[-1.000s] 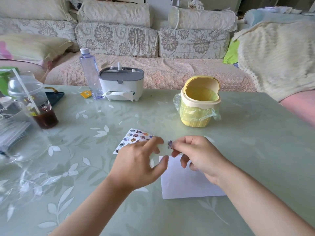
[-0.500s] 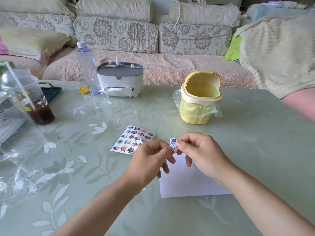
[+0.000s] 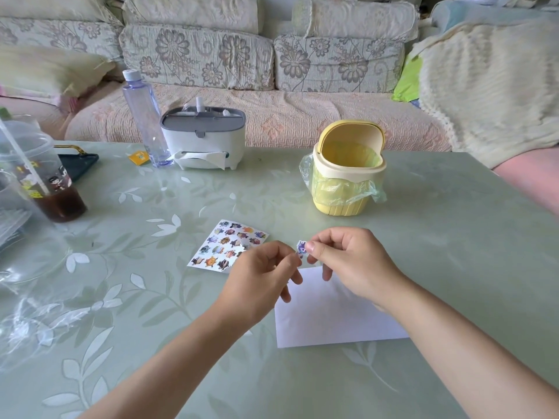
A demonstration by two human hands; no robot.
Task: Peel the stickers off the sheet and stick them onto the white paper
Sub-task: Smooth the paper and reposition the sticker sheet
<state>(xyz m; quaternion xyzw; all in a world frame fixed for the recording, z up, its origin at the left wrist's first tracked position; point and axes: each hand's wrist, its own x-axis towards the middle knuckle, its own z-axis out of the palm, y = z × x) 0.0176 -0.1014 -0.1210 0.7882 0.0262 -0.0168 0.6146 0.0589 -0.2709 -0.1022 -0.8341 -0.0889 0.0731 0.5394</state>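
A small purple sticker [image 3: 301,248] is pinched between the thumb and forefinger of my right hand [image 3: 351,261], raised above the table. My left hand [image 3: 260,279] is right beside it, its fingertips touching the sticker's lower edge. The sticker sheet [image 3: 225,247] with several colourful cartoon stickers lies flat on the table to the left of my hands, its near right corner hidden by my left hand. The white paper [image 3: 329,322] lies on the table under and behind my hands, partly covered by them.
A yellow mini bin [image 3: 348,173] with a plastic liner stands behind the hands. A grey-white tissue box [image 3: 204,140] and a clear bottle [image 3: 143,116] stand at the back left. A lidded cup of dark drink [image 3: 42,182] and clear plastic wrap [image 3: 33,300] are at the left.
My left hand has let go of the sticker sheet, which now lies flat on the table. Both hands hold the purple sticker slightly further right, above the white paper's far edge.
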